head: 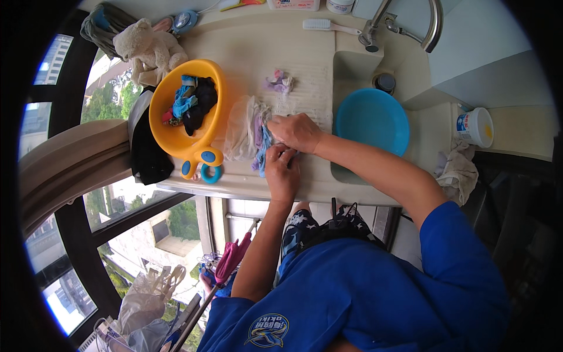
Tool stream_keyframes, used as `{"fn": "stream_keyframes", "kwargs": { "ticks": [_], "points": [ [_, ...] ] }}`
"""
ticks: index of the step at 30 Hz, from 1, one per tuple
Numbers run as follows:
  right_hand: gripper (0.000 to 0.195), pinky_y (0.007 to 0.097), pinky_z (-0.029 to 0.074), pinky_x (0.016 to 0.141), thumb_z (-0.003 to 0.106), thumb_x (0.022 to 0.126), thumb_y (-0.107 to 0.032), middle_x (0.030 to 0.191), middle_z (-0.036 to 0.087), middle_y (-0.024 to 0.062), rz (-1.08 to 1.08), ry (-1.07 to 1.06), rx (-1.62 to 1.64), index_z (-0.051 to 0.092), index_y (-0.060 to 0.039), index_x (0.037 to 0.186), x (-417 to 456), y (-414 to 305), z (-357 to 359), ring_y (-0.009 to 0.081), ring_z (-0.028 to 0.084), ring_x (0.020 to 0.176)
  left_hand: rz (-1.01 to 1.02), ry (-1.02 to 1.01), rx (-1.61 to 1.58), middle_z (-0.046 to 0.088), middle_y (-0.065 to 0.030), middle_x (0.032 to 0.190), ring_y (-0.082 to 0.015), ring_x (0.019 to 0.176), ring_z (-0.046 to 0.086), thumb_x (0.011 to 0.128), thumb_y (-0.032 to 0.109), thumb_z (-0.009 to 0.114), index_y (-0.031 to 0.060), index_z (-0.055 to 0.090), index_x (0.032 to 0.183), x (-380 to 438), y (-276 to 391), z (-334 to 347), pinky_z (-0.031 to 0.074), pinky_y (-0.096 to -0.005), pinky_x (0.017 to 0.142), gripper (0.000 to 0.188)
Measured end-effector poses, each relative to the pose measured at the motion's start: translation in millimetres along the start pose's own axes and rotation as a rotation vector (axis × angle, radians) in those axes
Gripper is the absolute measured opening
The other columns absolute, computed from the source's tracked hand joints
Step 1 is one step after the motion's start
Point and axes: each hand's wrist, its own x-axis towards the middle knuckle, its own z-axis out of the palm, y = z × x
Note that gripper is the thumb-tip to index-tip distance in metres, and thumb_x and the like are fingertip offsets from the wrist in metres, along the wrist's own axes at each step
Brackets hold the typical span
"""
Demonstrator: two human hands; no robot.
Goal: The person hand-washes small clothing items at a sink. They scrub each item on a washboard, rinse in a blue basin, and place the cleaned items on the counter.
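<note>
My right hand (pixel 297 133) is closed on a wet, bunched blue and lilac cloth (pixel 265 143), knuckles up. Just below it, my left hand (pixel 283 172) curls its fingers around the near part of the same bundle, mostly hiding what is inside the grip. The cloth lies at the edge of the ribbed washboard surface (pixel 308 79) of a beige laundry counter. Touching its left side is a sheer whitish cloth (pixel 241 132). Farther back, a small crumpled lilac and pink cloth (pixel 279 82) rests on the wet ribs.
A yellow basin (pixel 157 103) holding dark and blue clothes stands left, near a teal ring (pixel 211 174) and a plush toy (pixel 149 48). Right, a blue basin (pixel 373 123) sits in the sink (pixel 352 61) under a faucet (pixel 374 33). A scrub brush (pixel 316 24) lies behind; a white tub (pixel 475 127) stands right.
</note>
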Motion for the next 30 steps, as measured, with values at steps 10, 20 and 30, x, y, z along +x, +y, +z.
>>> {"fn": "stream_keyframes", "kwargs": {
  "ticks": [10, 20, 30],
  "points": [
    [0.020, 0.0572, 0.054, 0.077, 0.071, 0.095, -0.022, 0.093, 0.073, 0.0186, 0.718, 0.233, 0.161, 0.059, -0.0072, 0.100, 29, 57, -21, 0.0452, 0.070, 0.089, 0.051, 0.022, -0.016, 0.072, -0.0124, 0.105, -0.0326, 0.104, 0.070, 0.076, -0.007, 0.082, 0.0033, 0.077, 0.101, 3, 2, 2, 0.058, -0.0406, 0.092, 0.027],
    [0.015, 0.0502, 0.059, 0.064, 0.065, 0.100, -0.025, 0.087, 0.068, 0.0122, 0.160, 0.026, -0.084, 0.063, -0.0106, 0.095, -14, 18, -13, 0.0368, 0.074, 0.078, -0.025, -0.016, -0.008, 0.072, -0.0126, 0.109, -0.0327, 0.104, 0.071, 0.077, -0.006, 0.083, 0.0034, 0.078, 0.102, 1, -3, 0, 0.058, -0.0403, 0.091, 0.027],
    [0.024, 0.0484, 0.055, 0.074, 0.076, 0.096, -0.025, 0.095, 0.070, 0.0130, 0.610, 0.398, 0.138, 0.065, -0.0084, 0.110, 32, 104, -22, 0.0371, 0.070, 0.086, 0.016, -0.001, -0.044, 0.070, -0.0134, 0.109, -0.0343, 0.105, 0.070, 0.078, -0.007, 0.083, 0.0049, 0.074, 0.105, 2, 2, 4, 0.058, -0.0418, 0.090, 0.031]
  ]
}}
